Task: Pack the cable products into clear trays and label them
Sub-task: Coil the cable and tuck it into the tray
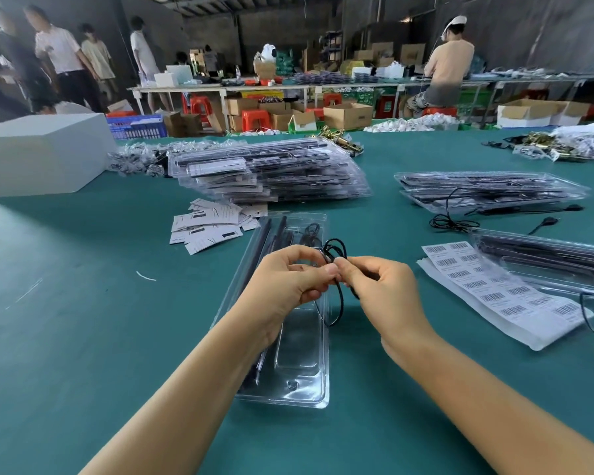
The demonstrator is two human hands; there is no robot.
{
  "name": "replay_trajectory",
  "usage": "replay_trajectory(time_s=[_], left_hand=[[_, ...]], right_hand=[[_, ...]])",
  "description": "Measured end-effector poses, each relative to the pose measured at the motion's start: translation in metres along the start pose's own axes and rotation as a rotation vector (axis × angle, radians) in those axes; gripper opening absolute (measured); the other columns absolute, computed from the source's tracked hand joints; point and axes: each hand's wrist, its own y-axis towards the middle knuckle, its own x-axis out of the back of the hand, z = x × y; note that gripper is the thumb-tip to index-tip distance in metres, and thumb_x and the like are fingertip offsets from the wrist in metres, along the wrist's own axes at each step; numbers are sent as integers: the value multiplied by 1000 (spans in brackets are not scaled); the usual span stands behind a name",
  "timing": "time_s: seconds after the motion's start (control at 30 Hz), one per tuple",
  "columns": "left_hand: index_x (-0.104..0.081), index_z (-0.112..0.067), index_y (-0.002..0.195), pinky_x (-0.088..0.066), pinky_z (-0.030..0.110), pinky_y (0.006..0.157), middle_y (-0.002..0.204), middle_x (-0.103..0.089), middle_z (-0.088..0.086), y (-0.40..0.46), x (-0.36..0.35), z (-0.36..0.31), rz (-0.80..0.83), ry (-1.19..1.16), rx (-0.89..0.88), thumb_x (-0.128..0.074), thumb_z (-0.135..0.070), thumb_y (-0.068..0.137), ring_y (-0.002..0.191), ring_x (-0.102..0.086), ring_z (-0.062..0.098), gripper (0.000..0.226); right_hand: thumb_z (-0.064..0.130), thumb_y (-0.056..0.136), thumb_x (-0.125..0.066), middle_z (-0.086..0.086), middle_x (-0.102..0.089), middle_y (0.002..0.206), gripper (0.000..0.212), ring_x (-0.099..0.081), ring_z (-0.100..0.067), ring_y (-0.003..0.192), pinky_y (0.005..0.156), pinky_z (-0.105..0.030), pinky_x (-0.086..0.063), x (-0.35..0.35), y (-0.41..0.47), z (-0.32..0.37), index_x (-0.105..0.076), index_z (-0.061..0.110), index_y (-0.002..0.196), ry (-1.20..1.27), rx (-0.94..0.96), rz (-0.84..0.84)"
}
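A thin black cable (336, 286) is looped between my two hands above an open clear tray (299, 368) lying lengthwise on the green table. My left hand (285, 286) pinches the cable with thumb and fingers; my right hand (381, 289) pinches it right beside, fingertips almost touching. Black rods (261, 241) and another coiled cable lie in the tray's far end. A sheet of barcode labels (494, 289) lies to the right. White paper cards (210, 224) are scattered left of the tray's far end.
A tall stack of packed clear trays (271, 173) stands behind, more trays (487, 190) at the right with loose black cables (453, 221). A white box (42, 152) sits far left. Several people stand or sit at tables beyond.
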Motion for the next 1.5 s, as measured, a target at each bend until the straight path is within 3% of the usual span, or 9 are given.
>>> replay_trajectory(time_s=[0.07, 0.23, 0.5, 0.7, 0.97, 1.03, 1.13, 1.27, 1.5], left_hand=[[-55, -8, 90, -52, 19, 61, 66, -68, 3, 0, -1, 2, -30, -43, 0, -78, -14, 76, 62, -62, 12, 28], [-63, -15, 100, -52, 20, 59, 68, -67, -3, 1, -2, 5, -15, -21, -16, -79, -25, 73, 62, -64, 9, 33], [-73, -4, 89, -42, 14, 51, 83, -69, 9, 1, -1, 8, 7, 13, -47, -71, -16, 84, 71, -53, 13, 13], [-72, -15, 63, -39, 15, 47, 59, -62, -5, 2, 0, 4, 8, 63, -3, -75, -18, 80, 55, -52, 6, 17], [-70, -12, 70, -40, 16, 44, 57, -58, -5, 2, 1, 3, 24, 190, 25, -68, -29, 88, 48, -54, 6, 25], [-68, -10, 73, -39, 17, 41, 58, -60, -4, 4, 5, 0, -58, 326, 23, -58, -34, 94, 46, -54, 7, 34], [-63, -11, 72, -44, 21, 50, 59, -60, -3, 4, 16, -9, -153, 890, -101, -54, -42, 93, 52, -56, 12, 38], [-52, -10, 65, -41, 28, 56, 60, -55, 0, -7, 8, -10, 66, 1370, -71, -55, -68, 80, 60, -53, 19, 60], [-37, -22, 70, -36, 30, 65, 73, -43, -7, -14, -1, -5, 319, 1533, 19, -56, -61, 82, 71, -44, 16, 45]], right_hand=[[21, 85, -70, 6, -74, 72, 18, -65, 1, 69, 64, -10, -49, -3, -2, 2, -76, 24, 69, 195, -127, 26], [25, 83, -71, 4, -74, 77, 11, -66, -5, 77, 75, -21, -44, -4, 1, 6, -78, 17, 78, 354, -329, 63], [29, 87, -60, 7, -74, 92, 19, -57, -12, 88, 69, -28, -35, 7, 8, 8, -77, 21, 85, 70, -371, 229], [28, 86, -67, 11, -72, 88, 13, -48, -4, 74, 65, -22, -34, 22, 14, 12, -78, 24, 92, -38, -274, 527], [22, 83, -71, 6, -73, 78, 6, -58, 0, 61, 55, -15, -41, 26, 17, 9, -77, 20, 83, -29, -317, 498], [19, 82, -72, -3, -74, 83, 9, -59, -4, 59, 51, -15, -42, 27, 19, 7, -76, 12, 86, 23, -400, 476], [15, 82, -72, -13, -74, 92, 8, -61, -8, 60, 49, -15, -46, 28, 21, 4, -74, 8, 83, 95, -517, 445], [14, 80, -74, -6, -73, 74, 6, -64, -7, 55, 49, -18, -51, 29, 23, 2, -71, 8, 80, 156, -626, 404], [11, 78, -76, -1, -67, 61, 10, -62, -7, 49, 47, -19, -51, 29, 24, 0, -69, 6, 83, 190, -681, 354]])
